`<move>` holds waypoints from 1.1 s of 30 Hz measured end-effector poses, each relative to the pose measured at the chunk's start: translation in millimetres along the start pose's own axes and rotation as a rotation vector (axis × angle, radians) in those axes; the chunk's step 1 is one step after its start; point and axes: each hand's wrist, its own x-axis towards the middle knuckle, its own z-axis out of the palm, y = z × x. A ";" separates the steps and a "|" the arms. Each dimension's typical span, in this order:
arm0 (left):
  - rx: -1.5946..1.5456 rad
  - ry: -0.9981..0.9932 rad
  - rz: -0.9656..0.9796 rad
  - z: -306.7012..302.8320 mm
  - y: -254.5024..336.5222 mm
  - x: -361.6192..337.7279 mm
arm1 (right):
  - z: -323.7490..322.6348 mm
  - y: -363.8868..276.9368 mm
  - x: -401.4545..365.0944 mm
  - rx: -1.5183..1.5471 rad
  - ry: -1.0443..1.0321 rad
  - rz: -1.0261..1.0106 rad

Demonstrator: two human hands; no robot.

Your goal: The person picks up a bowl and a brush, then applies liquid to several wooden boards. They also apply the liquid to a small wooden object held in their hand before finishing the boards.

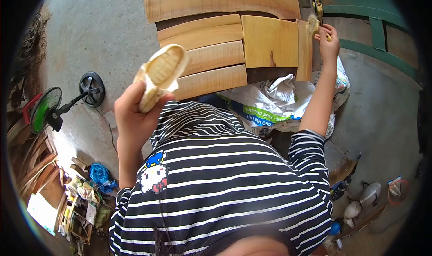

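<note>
My left hand [136, 104] is closed round a pale, oval, shoe-shaped wooden piece [165, 67], its ribbed hollow face turned up. At the right, my right hand [329, 39] grips a brush [313, 25] by its yellowish handle, with the light bristles pointing up and left. The brush is beside the right end of the wooden boards, above or near a narrow board [304, 53]; whether it touches cannot be told. Between my hands lie flat boards, among them a squarish yellow one [270, 40] with a dark mark.
White printed sacks [279, 98] lie below the boards. A green metal frame [378, 31] stands at the upper right. At the left are a fan [47, 110], its round base, a blue plastic bag [101, 174] and scrap wood. Several objects lie at the lower right.
</note>
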 end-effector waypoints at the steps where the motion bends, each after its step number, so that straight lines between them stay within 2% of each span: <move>1: 0.073 -0.060 0.033 1.9 1.3 4.8 | 12.8 3.2 11.0 0.002 -0.002 -0.008; 3: -0.007 -0.147 0.016 18.1 -5.3 10.3 | 53.4 1.8 28.4 -0.154 0.012 0.069; 5: 0.088 -0.237 0.112 32.8 -8.0 13.3 | 114.1 9.9 34.6 -0.605 -0.011 -0.402; 6: 0.136 -0.272 0.162 40.4 -10.1 13.2 | 146.8 -21.3 18.3 -0.316 0.117 -0.675; 9: 0.246 -0.389 0.241 54.9 -14.7 13.3 | 229.4 -91.1 -20.8 -0.115 0.008 -0.634; 10: 0.226 -0.351 0.252 55.7 -13.3 13.6 | 251.5 -111.1 -28.8 0.001 0.037 -0.671; 12: 0.217 -0.367 0.204 49.7 -12.2 18.0 | 266.5 -131.3 -40.6 0.112 0.052 -0.698; 14: 0.141 -0.374 0.164 46.9 -15.7 22.2 | 268.7 -146.3 -45.4 0.605 -0.385 0.139; 15: 0.142 -0.363 0.154 45.8 -17.3 22.2 | 272.0 -137.5 -40.8 0.606 -0.399 0.137; 17: 0.153 -0.337 0.187 44.9 -18.5 21.3 | 263.0 -106.8 -20.4 0.669 -0.274 0.037; 20: 0.116 -0.328 0.185 44.3 -22.0 20.7 | 205.1 -83.9 0.1 0.524 -0.094 0.004; 23: 0.102 -0.330 0.195 43.2 -25.1 20.8 | 138.5 -34.8 34.9 0.360 0.066 0.185; 25: 0.105 -0.329 0.198 41.5 -28.1 21.8 | 97.0 15.9 67.5 0.363 0.112 0.117; 26: 0.084 -0.324 0.205 40.8 -30.2 22.2 | 94.2 -2.7 62.4 0.361 0.101 0.112; 28: 0.058 -0.318 0.205 39.8 -33.1 23.7 | 86.5 -64.4 34.4 -0.052 0.246 0.073; 30: -0.061 -0.314 0.094 39.1 -33.8 27.5 | 122.3 -35.6 36.2 0.016 0.027 0.166; 31: -0.065 -0.308 0.092 40.5 -35.0 27.1 | 154.6 -53.2 15.2 -0.009 0.017 -0.041; 32: -0.033 -0.310 0.155 42.0 -36.5 26.3 | 199.5 -30.2 15.4 -0.049 0.110 -0.431; 33: 0.001 -0.314 0.218 43.1 -37.3 25.3 | 226.0 -70.8 -9.1 -0.170 0.201 -0.814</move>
